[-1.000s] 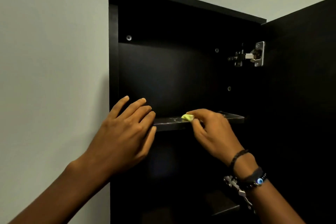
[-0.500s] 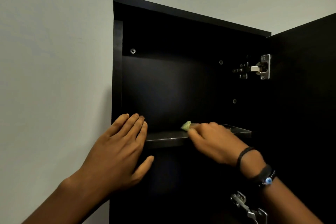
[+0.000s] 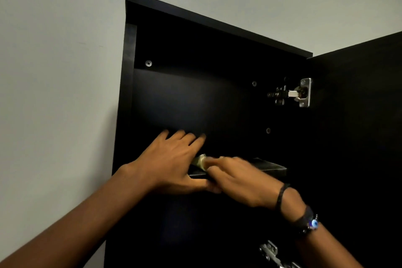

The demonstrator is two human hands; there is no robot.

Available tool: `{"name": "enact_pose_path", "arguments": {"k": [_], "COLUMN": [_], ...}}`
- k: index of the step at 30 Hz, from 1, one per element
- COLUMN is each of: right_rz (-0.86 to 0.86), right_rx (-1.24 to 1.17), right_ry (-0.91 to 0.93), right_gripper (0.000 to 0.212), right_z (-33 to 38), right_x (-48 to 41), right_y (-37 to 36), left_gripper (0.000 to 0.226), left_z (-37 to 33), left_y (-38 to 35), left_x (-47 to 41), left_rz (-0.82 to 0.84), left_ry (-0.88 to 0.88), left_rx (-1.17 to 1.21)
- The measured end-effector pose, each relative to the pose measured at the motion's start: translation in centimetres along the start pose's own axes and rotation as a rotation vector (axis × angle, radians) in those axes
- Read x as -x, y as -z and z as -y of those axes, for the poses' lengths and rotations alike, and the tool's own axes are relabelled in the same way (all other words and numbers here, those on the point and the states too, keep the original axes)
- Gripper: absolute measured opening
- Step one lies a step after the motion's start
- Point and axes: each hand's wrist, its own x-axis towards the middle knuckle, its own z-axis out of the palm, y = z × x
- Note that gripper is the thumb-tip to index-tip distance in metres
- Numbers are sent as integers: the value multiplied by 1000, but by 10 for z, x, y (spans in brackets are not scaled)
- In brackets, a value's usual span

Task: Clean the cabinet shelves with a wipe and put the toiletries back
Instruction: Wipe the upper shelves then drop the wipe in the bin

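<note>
A black wall cabinet (image 3: 195, 28) hangs open, its upper compartment bare. My right hand (image 3: 239, 180) presses a small yellow-green wipe (image 3: 201, 162) onto the dark upper shelf (image 3: 269, 168), near its left half; the hand is blurred. My left hand (image 3: 171, 163) lies flat with fingers spread over the shelf's left front edge, its thumb under the edge and touching the right hand. No toiletries are in view. Below the shelf the cabinet is too dark to read.
The open door (image 3: 359, 137) stands at the right with a metal hinge (image 3: 300, 93) at the top and another hinge (image 3: 272, 252) lower down. A plain grey wall (image 3: 61, 72) lies left of the cabinet.
My right hand has slid the wipe leftward along the shelf. My left hand has moved right, from the cabinet's left side panel onto the shelf, and now meets the right hand.
</note>
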Motion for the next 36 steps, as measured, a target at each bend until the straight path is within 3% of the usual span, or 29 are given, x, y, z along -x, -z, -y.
{"name": "enact_pose_path", "arguments": {"k": [3, 6, 10, 15, 20, 27, 29, 32, 34, 36], "right_rz": [-23, 7, 84, 83, 57, -8, -79, -37, -52, -109], "right_rx": [-47, -11, 122, 125, 242, 339, 322, 33, 54, 214], "right_ry": [137, -46, -384, -490, -553, -528, -389, -181, -205, -369], "right_gripper": [21, 27, 32, 37, 37, 35, 36, 40, 41, 36], "right_z": [13, -11, -63, -90, -87, -50, -28, 1, -7, -31], "right_x": [2, -2, -15, -31, -32, -14, -4, 5, 2, -2], "right_y": [-3, 4, 19, 35, 26, 33, 31, 28, 25, 27], "left_gripper": [113, 127, 122, 110, 108, 111, 113, 117, 117, 115], "left_z": [2, 3, 1, -2, -2, -1, -1, 0, 1, 2], "left_y": [-10, -11, -10, -4, -4, -5, -6, -7, -7, -5], "left_x": [-8, -4, -3, -3, -2, -3, -4, -5, -5, -6], "left_rz": [53, 94, 165, 294, 309, 346, 352, 353, 369, 395], "left_ry": [4, 31, 44, 25, 28, 30, 32, 24, 21, 17], "left_rx": [209, 346, 441, 466, 467, 434, 440, 435, 433, 431]}}
